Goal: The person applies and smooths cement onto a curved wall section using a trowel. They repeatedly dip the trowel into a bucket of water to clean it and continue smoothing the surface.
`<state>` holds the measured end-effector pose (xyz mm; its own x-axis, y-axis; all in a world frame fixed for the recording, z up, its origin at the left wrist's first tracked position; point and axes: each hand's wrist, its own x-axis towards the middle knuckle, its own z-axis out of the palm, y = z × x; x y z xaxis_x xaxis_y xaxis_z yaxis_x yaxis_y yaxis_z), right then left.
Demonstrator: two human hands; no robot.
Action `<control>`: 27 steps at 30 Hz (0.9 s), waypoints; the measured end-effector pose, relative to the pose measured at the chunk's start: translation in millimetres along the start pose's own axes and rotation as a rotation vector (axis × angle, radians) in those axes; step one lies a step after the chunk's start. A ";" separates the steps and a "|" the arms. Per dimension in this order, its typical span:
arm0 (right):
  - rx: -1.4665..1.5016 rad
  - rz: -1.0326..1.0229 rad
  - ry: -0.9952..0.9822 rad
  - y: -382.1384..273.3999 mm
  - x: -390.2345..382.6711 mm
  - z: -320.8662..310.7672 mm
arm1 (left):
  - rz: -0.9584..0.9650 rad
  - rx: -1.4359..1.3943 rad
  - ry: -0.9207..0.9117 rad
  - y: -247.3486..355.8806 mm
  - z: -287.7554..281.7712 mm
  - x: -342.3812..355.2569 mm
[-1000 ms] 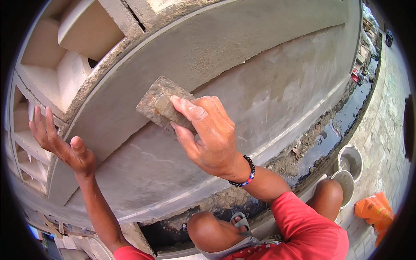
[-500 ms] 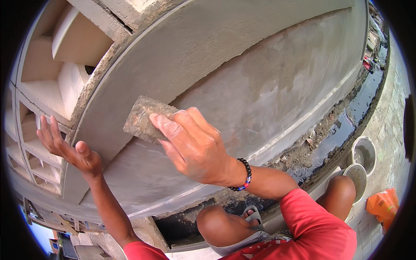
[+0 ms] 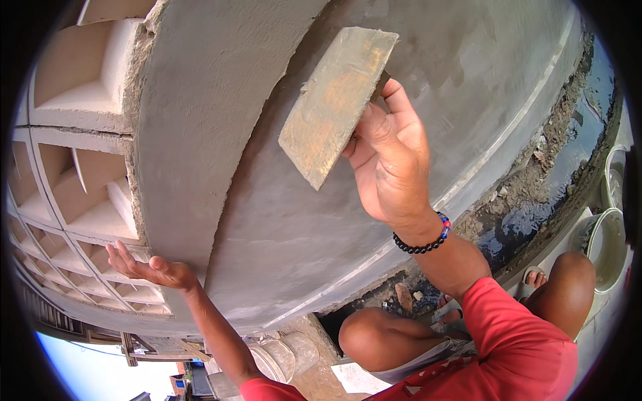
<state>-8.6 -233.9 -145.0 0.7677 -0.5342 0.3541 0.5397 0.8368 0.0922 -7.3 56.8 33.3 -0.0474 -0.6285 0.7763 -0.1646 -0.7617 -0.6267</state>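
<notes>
A small flat trowel [image 3: 338,103], grey with rusty patches and smeared with cement, is gripped in my right hand [image 3: 391,160]; its broad face is turned toward the camera and my palm shows. It is held in front of the grey plastered wall [image 3: 438,127], by the ragged step where the thicker plaster band [image 3: 184,120] ends. My left hand [image 3: 150,271] is open, fingers apart and holding nothing, beside the white ventilation blocks [image 3: 93,194] at the lower left; I cannot tell whether it touches them.
A drainage channel [image 3: 568,160] with dark water and mud runs along the wall's base. Two buckets [image 3: 618,244] stand at the right edge beside my knee. More buckets [image 3: 297,357] are at the bottom near a concrete ledge. My bent legs and sandalled feet are at the lower right.
My right hand has risen to the right and rotated, turning the trowel's face toward the camera. My left hand sits lower in view. The view has swung, showing more blocks and sky at left.
</notes>
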 end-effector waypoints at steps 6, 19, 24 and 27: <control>-0.052 0.030 0.015 9.7 8.7 27.6 | -0.019 0.015 -0.069 4.5 -2.8 3.2; -0.222 0.131 -0.025 65.5 -86.5 19.1 | -0.020 -0.016 -0.153 3.2 -2.9 -2.4; 0.020 -0.020 0.081 25.0 -19.4 16.3 | -0.013 -0.009 -0.145 3.0 -2.4 5.5; -0.042 -0.046 0.082 34.0 -10.3 22.9 | -0.019 -0.021 -0.144 0.8 1.5 -1.0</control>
<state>-6.0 -197.2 -124.2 0.7665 -0.5812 0.2732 0.5875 0.8064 0.0671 -5.9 56.6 31.9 0.0979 -0.6311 0.7695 -0.1851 -0.7713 -0.6090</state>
